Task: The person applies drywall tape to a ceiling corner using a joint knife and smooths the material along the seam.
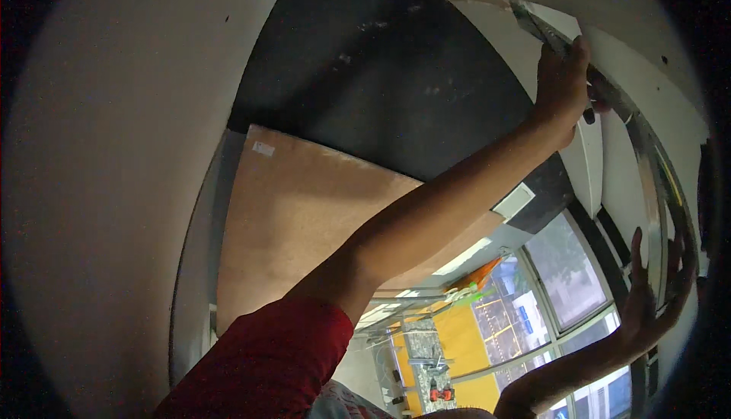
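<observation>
Both my arms reach up, the left one in a red sleeve. My left hand (563, 84) is closed around the upper part of a long, narrow grey metal strip (618, 100). The strip's far end rests near a pale panel edge, close to the ceiling. Further along the strip, at the right, my right hand (655, 305) grips it from below, thumb on one side and fingers on the other. The left fingertips are partly hidden behind the strip. Dark shade hides some of the right fingers.
A black panel (365, 53) spans the upper middle, beside a brown board (304, 206) with a small white label. A plain pale surface (106, 190) fills the left. Lower right are large windows (567, 267), a yellow surface (461, 335) and red tools (442, 394).
</observation>
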The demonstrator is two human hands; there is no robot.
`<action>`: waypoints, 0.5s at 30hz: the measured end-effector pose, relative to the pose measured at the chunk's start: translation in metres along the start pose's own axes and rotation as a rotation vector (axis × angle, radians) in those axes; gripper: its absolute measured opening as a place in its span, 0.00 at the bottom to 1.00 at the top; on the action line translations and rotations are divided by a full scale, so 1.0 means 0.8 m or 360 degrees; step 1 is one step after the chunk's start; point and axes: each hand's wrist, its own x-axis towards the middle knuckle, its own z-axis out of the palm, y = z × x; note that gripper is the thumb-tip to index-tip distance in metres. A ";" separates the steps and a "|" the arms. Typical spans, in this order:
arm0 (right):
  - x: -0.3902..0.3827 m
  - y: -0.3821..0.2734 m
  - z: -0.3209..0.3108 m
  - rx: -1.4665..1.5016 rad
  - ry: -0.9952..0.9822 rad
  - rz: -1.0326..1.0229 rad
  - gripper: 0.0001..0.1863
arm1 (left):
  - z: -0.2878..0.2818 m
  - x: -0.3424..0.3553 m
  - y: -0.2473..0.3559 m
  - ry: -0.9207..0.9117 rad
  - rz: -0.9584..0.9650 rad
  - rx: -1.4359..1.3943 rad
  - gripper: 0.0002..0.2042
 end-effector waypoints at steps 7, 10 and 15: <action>0.006 -0.013 -0.010 0.0195 -0.0588 -0.0428 0.24 | 0.010 -0.002 0.007 0.0120 -0.0039 -0.0231 0.14; 0.004 -0.026 0.003 -0.0163 -0.0526 -0.0648 0.25 | 0.011 -0.003 0.015 0.0076 -0.0100 -0.0293 0.15; -0.010 -0.046 0.034 -0.0128 -0.0376 -0.0536 0.27 | 0.003 -0.005 0.021 -0.0048 -0.0196 -0.0275 0.15</action>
